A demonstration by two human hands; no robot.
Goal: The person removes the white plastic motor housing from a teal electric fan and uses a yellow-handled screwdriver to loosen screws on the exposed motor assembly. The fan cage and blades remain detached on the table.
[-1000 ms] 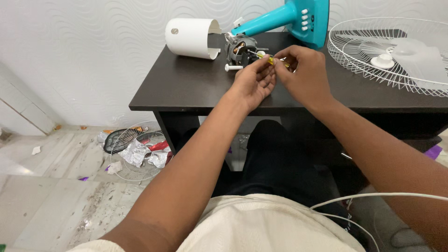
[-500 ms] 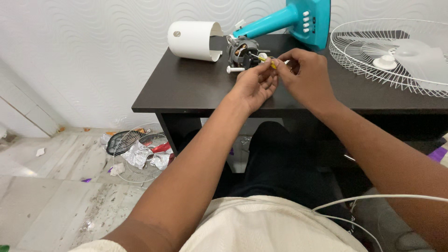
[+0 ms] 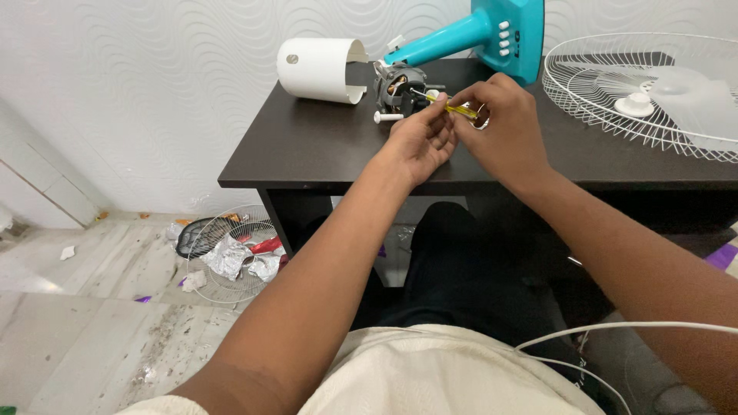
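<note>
My left hand (image 3: 421, 143) and my right hand (image 3: 500, 127) meet over the dark table (image 3: 323, 150). Between their fingertips runs a small screwdriver with a yellow handle (image 3: 459, 111). Its thin shaft points left at the bare fan motor (image 3: 398, 81), which lies on the table just beyond my left fingers. My right hand pinches the handle; my left fingers steady the shaft near its tip. A short white pin (image 3: 387, 117) lies in front of the motor.
A white motor cover (image 3: 317, 68) lies at the table's back left, a teal fan stand (image 3: 477, 32) behind the motor, a white fan grille with blade (image 3: 653, 88) at right. On the floor, a second grille (image 3: 223, 253) holds foil scraps. A white cable (image 3: 615, 329) crosses my lap.
My right hand has slid back along the screwdriver, so more of the yellow handle shows. My left hand stays by the motor.
</note>
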